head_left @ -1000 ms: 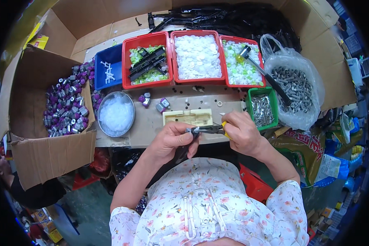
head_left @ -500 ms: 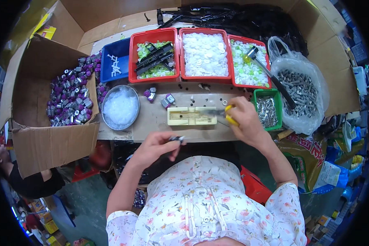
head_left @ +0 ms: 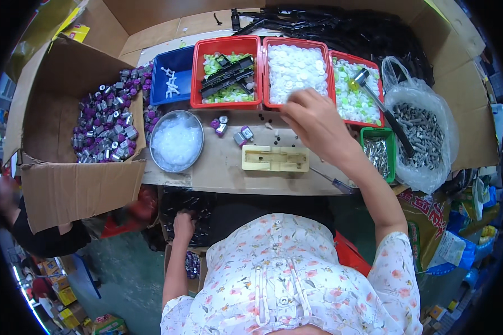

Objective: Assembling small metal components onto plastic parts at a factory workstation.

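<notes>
My right hand [head_left: 316, 123] hovers over the near edge of the red bin of white discs [head_left: 296, 70]. Its fingers are bent and drawn together, and whatever they may hold is hidden. Below the table's front edge, my left hand [head_left: 184, 228] is beside a dark plastic bag [head_left: 179, 209]; its fingers are mostly hidden. Left of my right hand, a cream-coloured fixture block [head_left: 275, 162] with a slotted channel lies on the cardboard-covered table. A thin screwdriver [head_left: 338, 183] rests at its right. Two grey-and-purple parts [head_left: 243, 136] [head_left: 220, 126] sit behind the block.
A carton [head_left: 78, 178] of grey-and-purple parts stands left, beside a bowl [head_left: 176, 140] of clear pieces. Blue [head_left: 158, 70] and red [head_left: 195, 72] bins line the back. A hammer [head_left: 391, 120] lies across the right bin, near a green bin [head_left: 394, 151] and a bag of grey screws [head_left: 422, 134].
My right hand has moved up and left from the fixture block, and the yellow-handled pliers no longer show in it. My left hand, with a small dark-and-silver piece earlier, has dropped below the table edge.
</notes>
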A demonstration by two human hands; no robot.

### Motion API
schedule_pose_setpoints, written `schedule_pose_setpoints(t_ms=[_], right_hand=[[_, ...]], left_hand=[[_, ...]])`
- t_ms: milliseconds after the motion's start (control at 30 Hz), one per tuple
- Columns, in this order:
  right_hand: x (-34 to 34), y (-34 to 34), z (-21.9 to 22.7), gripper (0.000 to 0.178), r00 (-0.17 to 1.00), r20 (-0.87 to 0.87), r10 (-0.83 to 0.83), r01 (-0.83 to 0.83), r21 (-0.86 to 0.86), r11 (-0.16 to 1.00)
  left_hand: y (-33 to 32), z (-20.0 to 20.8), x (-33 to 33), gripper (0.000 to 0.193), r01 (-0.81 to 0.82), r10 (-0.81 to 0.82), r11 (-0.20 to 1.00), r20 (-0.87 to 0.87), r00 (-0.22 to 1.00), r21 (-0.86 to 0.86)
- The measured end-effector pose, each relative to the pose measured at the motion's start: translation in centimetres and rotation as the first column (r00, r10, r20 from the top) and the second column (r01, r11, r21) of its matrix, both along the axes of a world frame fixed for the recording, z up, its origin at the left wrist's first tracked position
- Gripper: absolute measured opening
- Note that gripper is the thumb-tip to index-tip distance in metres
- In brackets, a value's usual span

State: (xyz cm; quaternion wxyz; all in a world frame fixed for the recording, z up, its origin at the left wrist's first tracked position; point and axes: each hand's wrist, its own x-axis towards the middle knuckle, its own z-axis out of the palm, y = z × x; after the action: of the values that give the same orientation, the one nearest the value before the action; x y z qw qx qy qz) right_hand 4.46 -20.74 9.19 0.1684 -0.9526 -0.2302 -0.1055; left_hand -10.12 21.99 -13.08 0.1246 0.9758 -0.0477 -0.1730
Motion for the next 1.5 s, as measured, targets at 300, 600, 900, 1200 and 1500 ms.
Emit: schedule_pose_setpoints(t_ms=[300,600,900,1200,1500], right_hand=[[10.6,8.0,-3.4,0.015,0.979,0.178,0.102,-0.057,-0.242,0.969],[3.5,5.9,0.3,0.010,0.940,0.306,0.151,-0.054,-0.302,0.952],[-3.4,1.6,-1.7,0.028,0.991,0.042,0.127,-0.115,-0.217,0.969],[2.0,4.7,-2.4,0.037,0.949,0.143,0.281,-0.212,-0.370,0.904],[-2.2,1.6,0.5,0.036,0.958,-0.075,0.275,-0.285,-0.184,0.941]], left_hand=[[-1.6,2.2,1.5,0.022,-0.026,0.065,0.978,0.182,0.981,-0.208],[-9.7,14.9,5.0,0.019,0.157,0.058,0.782,0.321,0.945,-0.603],[-16.6,15.6,8.1,0.042,0.315,-0.001,0.712,0.447,0.894,-0.627],[-18.1,14.2,9.6,0.036,0.364,-0.004,0.738,0.536,0.844,-0.568],[-17.0,15.2,9.6,0.026,0.180,0.211,0.626,0.387,0.898,-0.759]])
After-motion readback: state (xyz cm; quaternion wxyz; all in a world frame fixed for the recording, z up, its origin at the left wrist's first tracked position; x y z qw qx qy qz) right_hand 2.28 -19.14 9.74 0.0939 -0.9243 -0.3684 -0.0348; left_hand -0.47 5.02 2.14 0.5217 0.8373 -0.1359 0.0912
